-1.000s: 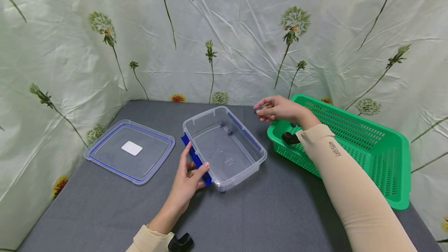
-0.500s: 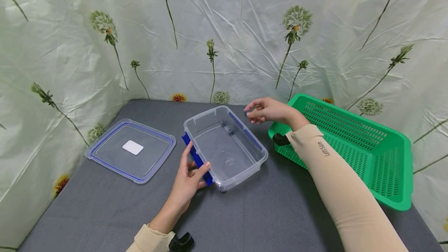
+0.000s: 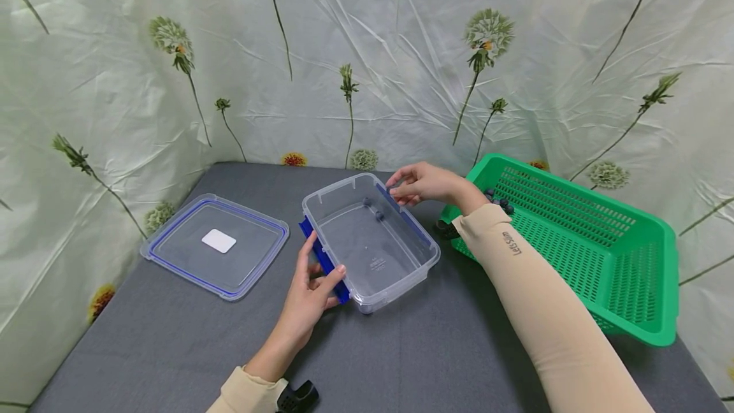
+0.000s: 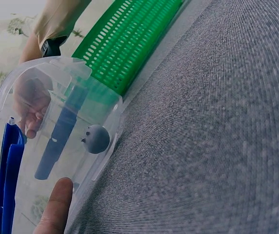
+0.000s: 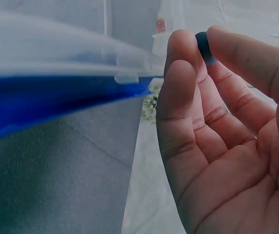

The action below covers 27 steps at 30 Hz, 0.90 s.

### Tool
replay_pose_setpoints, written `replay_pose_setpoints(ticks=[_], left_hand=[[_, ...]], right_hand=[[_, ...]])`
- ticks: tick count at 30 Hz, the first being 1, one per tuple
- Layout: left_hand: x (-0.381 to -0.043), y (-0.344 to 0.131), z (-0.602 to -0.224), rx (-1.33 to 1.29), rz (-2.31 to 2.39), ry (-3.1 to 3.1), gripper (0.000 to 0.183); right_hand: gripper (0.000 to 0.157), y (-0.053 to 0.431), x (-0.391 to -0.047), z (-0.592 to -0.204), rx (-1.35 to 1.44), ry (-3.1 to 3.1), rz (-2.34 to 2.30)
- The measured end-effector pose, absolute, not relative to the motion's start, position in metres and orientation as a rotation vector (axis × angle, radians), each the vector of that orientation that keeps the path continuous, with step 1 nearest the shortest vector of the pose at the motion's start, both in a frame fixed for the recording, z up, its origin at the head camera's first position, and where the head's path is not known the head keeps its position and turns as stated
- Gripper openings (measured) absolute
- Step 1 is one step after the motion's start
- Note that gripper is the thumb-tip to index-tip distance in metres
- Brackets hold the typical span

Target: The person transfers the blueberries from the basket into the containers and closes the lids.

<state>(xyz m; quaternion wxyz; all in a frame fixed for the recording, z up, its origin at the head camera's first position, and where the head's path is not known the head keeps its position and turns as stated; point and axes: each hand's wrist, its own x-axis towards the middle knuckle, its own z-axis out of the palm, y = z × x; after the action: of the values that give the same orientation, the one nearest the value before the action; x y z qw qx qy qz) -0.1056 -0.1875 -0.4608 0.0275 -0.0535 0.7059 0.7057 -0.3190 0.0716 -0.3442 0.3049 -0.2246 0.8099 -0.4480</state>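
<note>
Blueberry [image 5: 204,47] — in right hand [image 5: 227,134], fingertip-pinched, by clear box [image 3: 355,241]

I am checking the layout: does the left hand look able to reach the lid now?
Probably yes: the lid lies left of the left hand with nothing visible between them, but that hand grips the box and would first need to let go.

A clear, lidless plastic container [image 3: 367,250] with blue clips [image 4: 11,165] holds 2 blueberries [image 4: 96,139]; the right hand [image 5: 227,131] pinches another dark, round blueberry [image 5: 204,48] just beside its rim.
</note>
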Motion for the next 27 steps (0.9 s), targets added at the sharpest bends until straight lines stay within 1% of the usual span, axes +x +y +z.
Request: replay_pose_setpoints(ticks=[8,15,27], left_hand=[[-0.106,-0.187,-0.461,-0.169,2.183,2.173,0.09],[-0.106,-0.188,-0.461,-0.176,2.202,2.151,0.089],[-0.104,-0.185,-0.458,-0.173,2.191,2.185,0.091]], right_hand=[[0.037,0.057,-0.317,-0.349,-0.593,2.147,-1.192],[0.041,0.049,-0.318,-0.352,-0.606,2.146,-1.188],[0.044,0.048,-0.318,-0.35,-0.605,2.167,-1.175]])
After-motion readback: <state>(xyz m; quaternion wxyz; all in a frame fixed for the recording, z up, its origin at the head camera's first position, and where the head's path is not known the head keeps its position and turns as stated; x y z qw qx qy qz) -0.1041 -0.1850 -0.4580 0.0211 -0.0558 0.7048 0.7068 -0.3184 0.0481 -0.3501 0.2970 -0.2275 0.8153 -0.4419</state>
